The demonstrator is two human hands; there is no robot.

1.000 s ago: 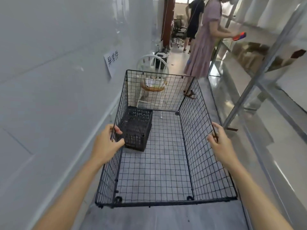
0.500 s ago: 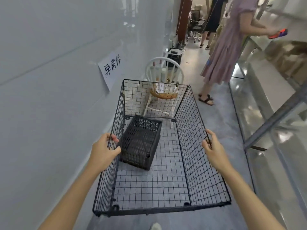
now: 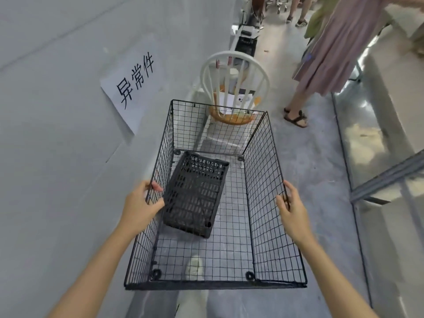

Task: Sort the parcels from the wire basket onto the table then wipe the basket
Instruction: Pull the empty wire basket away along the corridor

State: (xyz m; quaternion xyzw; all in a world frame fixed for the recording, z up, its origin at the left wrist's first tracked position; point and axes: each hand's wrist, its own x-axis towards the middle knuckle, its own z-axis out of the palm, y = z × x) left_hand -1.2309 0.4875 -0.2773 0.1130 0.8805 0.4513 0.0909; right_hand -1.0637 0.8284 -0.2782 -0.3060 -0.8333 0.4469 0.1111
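Wire basket (image 3: 259, 171): a black mesh box with an open top, held lengthwise in front of the person, close beside the grey wall (image 3: 57, 111) on its left and over the grey floor (image 3: 309, 168).
Left hand (image 3: 140, 207): on the top rim of the basket's left wall, about halfway along. Its grip was curled round the rim wire, with the fingers over the top and the thumb against the mesh.
Right hand (image 3: 292, 208): on the top rim of the right wall, level with the other hand. Its grip was closed on the rim wire, with the thumb lying along the rim.
Black plastic crate (image 3: 197, 193): 1 slotted crate inside the basket, in the far-left part. It lay askew and tilted, just beside the left thumb.
Shoe (image 3: 194, 267): 1 pale shoe of the person showed through the bottom mesh near the basket's near edge.
Paper sign (image 3: 130, 88): a white sheet with 3 black handwritten characters, stuck to the wall beyond the left hand.
White chair (image 3: 229, 55): stood just past the basket's far wall, its curved back towards the camera and items lying on its seat.
Bystander (image 3: 339, 49): a person in a pink dress and sandals stood to the right of the chair, well apart from the basket.
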